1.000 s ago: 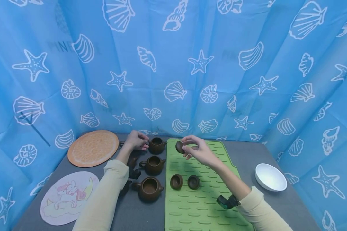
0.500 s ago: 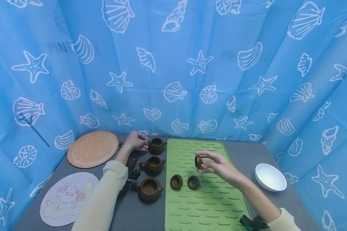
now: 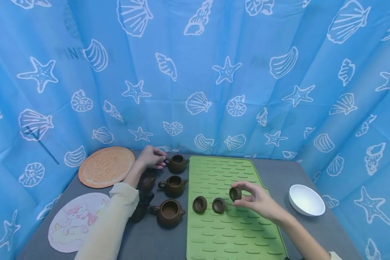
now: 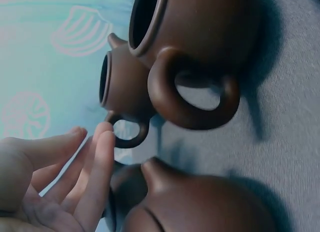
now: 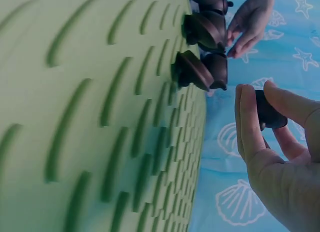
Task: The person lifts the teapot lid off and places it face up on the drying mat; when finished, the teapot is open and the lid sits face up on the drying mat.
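Note:
My right hand [image 3: 259,199] pinches a small brown teapot lid [image 3: 235,194] between thumb and fingers above the green mat, its hollow side facing the head view. Two similar lids, a left one [image 3: 199,204] and a right one [image 3: 219,205], lie hollow side up on the mat. Left of it, three lidless brown teapots stand in a column: far [image 3: 177,164], middle [image 3: 173,186], near [image 3: 169,213]. My left hand [image 4: 75,182] is by the far teapot's handle [image 4: 131,141], thumb apart from the nearly straight fingers; whether the fingertips touch the handle I cannot tell.
More dark teapots [image 3: 147,180] stand beneath the left forearm, partly hidden. A round orange mat [image 3: 105,168] and a round unicorn mat [image 3: 76,227] lie at left. The green mat [image 3: 224,238] fills the middle; a white bowl [image 3: 307,200] sits at right. A shell-patterned curtain [image 3: 195,79] hangs behind.
My right hand has carried the lid from beside the far teapot rightward and nearer, toward the two lids on the mat, turning it. My left hand has stayed almost still.

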`<action>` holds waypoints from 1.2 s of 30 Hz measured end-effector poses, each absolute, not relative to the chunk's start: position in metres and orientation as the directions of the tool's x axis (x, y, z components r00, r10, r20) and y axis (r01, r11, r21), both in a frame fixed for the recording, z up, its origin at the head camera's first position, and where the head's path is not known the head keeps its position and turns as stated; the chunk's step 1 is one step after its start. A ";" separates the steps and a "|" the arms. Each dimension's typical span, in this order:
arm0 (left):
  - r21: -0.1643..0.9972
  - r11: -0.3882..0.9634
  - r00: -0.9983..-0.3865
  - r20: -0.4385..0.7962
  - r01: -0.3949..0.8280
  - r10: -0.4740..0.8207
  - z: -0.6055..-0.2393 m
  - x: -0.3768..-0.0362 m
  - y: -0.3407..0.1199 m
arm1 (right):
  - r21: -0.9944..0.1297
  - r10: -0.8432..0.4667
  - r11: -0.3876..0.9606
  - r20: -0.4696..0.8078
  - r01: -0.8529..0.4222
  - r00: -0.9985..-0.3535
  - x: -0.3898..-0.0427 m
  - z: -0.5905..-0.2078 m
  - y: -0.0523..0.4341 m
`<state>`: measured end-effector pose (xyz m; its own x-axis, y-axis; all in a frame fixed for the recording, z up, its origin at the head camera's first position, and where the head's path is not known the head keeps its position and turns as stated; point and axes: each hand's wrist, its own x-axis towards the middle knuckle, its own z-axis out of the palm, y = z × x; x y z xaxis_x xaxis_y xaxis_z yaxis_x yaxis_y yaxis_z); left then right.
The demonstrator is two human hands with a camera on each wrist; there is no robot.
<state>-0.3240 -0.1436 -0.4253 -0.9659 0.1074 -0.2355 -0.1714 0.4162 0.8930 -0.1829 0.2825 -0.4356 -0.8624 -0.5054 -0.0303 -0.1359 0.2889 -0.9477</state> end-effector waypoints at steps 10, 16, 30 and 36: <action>0.881 0.456 -0.963 -0.218 -0.124 0.159 -0.414 -0.315 -0.165 | -0.971 -0.535 0.229 -0.062 -0.074 -0.843 -0.175 -0.459 0.292; 0.884 0.457 -0.960 -0.202 -0.094 0.193 -0.414 -0.309 -0.181 | -0.955 -0.509 0.285 -0.083 -0.077 -0.857 -0.174 -0.468 0.294; 0.862 0.499 -0.958 -0.213 -0.092 0.191 -0.405 -0.297 -0.223 | -0.925 -0.521 0.365 -0.106 -0.108 -0.847 -0.178 -0.472 0.292; 0.856 0.511 -0.955 -0.212 -0.079 0.209 -0.401 -0.293 -0.242 | -0.903 -0.534 0.395 -0.074 -0.172 -0.842 -0.179 -0.473 0.290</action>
<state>-0.2926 -0.2419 -0.4008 -0.9546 0.2087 -0.2125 -0.0787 0.5113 0.8558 -0.1793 0.2902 -0.4734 -0.8420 -0.5344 -0.0738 -0.1716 0.3950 -0.9025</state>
